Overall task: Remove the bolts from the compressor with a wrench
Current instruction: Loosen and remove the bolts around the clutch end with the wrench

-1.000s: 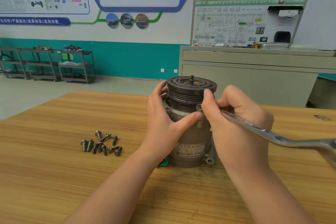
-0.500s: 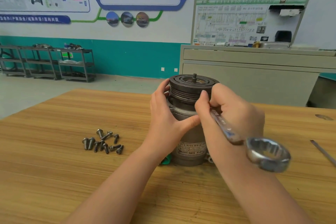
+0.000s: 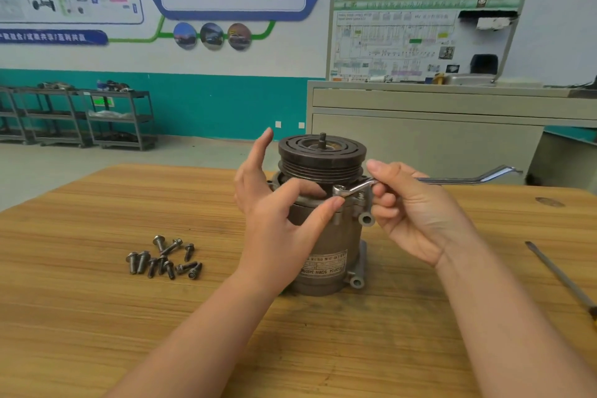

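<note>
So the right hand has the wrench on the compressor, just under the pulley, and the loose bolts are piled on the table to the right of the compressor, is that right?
Not quite. The head view shows the loose bolts piled to the left of the compressor, not the right. The rest holds: the right hand holds the wrench on the compressor just under the pulley.

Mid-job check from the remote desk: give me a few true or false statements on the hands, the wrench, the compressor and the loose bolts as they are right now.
1. The right hand grips the wrench. True.
2. The wrench's ring end sits on the pulley's centre shaft. False: it sits at the flange below the pulley.
3. The compressor stands upright on the table. True.
4. The loose bolts lie right of the compressor. False: they lie to its left.
5. The left hand holds a bolt. False: its fingers are spread, thumb touching the compressor.
</note>
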A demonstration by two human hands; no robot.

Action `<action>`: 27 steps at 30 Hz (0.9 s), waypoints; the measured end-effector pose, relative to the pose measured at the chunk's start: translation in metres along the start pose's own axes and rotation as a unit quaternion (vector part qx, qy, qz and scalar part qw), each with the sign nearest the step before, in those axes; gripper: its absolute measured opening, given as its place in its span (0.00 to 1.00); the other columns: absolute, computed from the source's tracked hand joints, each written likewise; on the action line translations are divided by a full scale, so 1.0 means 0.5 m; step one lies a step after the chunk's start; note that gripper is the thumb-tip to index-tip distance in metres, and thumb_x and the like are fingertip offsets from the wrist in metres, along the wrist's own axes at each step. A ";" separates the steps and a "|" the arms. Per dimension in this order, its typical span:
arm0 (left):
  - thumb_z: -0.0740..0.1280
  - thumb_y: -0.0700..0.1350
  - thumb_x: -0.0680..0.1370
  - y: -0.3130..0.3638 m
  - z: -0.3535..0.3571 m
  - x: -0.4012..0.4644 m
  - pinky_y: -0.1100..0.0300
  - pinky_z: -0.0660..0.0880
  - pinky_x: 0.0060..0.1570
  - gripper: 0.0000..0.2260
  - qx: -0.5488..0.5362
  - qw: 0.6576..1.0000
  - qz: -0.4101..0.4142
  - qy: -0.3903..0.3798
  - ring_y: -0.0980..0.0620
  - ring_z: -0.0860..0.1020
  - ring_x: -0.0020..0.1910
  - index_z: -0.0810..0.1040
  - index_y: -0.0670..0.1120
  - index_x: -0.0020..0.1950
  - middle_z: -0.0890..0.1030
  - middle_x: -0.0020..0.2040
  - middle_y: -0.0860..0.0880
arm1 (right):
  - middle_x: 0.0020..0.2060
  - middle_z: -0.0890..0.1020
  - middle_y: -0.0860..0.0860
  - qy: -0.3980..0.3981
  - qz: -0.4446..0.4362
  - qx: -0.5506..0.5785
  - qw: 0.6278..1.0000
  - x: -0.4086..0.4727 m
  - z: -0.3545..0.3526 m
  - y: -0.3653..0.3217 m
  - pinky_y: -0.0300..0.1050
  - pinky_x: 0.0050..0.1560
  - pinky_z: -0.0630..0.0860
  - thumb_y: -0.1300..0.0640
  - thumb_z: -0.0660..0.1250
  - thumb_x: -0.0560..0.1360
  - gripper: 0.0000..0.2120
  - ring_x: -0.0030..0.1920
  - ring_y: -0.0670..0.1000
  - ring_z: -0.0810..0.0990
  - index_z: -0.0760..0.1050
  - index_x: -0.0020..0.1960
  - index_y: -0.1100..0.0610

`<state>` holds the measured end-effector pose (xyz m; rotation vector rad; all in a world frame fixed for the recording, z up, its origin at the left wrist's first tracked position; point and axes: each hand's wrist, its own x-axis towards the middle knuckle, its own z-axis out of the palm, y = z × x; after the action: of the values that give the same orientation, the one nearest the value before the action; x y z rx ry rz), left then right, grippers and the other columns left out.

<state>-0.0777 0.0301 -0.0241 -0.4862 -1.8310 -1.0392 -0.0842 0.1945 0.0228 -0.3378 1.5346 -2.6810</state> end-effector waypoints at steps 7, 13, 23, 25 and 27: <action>0.71 0.51 0.73 0.022 0.006 -0.001 0.46 0.56 0.73 0.07 -0.019 0.998 -0.044 -0.036 0.53 0.53 0.76 0.86 0.51 0.45 0.55 0.79 0.52 | 0.23 0.76 0.52 -0.008 -0.074 -0.021 0.997 -0.004 0.005 0.003 0.33 0.19 0.65 0.59 0.74 0.64 0.14 0.20 0.44 0.71 0.71 0.25 0.52; 0.76 0.44 0.71 0.033 0.017 -0.004 0.52 0.59 0.73 0.02 -0.022 0.998 -0.053 0.003 0.54 0.56 0.75 0.86 0.47 0.41 0.60 0.78 0.49 | 0.24 0.76 0.52 -0.032 -0.082 0.023 0.996 -0.011 0.014 0.008 0.33 0.20 0.66 0.58 0.73 0.65 0.11 0.21 0.44 0.72 0.71 0.31 0.55; 0.77 0.51 0.68 0.033 0.015 -0.008 0.57 0.57 0.72 0.10 0.008 0.998 -0.053 -0.022 0.54 0.57 0.73 0.84 0.46 0.43 0.60 0.77 0.47 | 0.22 0.76 0.50 0.057 -0.221 -0.072 0.971 -0.029 0.004 -0.002 0.33 0.20 0.64 0.58 0.70 0.74 0.21 0.19 0.45 0.70 0.69 0.25 0.50; 0.77 0.52 0.69 0.031 0.015 -0.009 0.46 0.59 0.71 0.11 0.022 0.998 -0.046 -0.026 0.53 0.58 0.72 0.85 0.47 0.44 0.61 0.77 0.47 | 0.22 0.77 0.51 0.088 -0.288 -0.176 0.937 -0.037 0.013 0.007 0.34 0.21 0.66 0.57 0.71 0.75 0.21 0.19 0.45 0.72 0.70 0.25 0.50; 0.73 0.53 0.69 0.029 0.015 -0.009 0.41 0.60 0.69 0.11 0.026 0.998 -0.049 -0.027 0.52 0.58 0.72 0.86 0.48 0.45 0.62 0.77 0.47 | 0.23 0.78 0.52 0.107 -0.349 -0.264 0.893 -0.047 0.028 0.019 0.35 0.23 0.69 0.55 0.71 0.76 0.20 0.20 0.45 0.74 0.68 0.27 0.52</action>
<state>-0.0694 0.0448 -0.0229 -0.4000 -1.9407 -1.0511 -0.0591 0.1810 0.0177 -0.7590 2.6470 -2.7540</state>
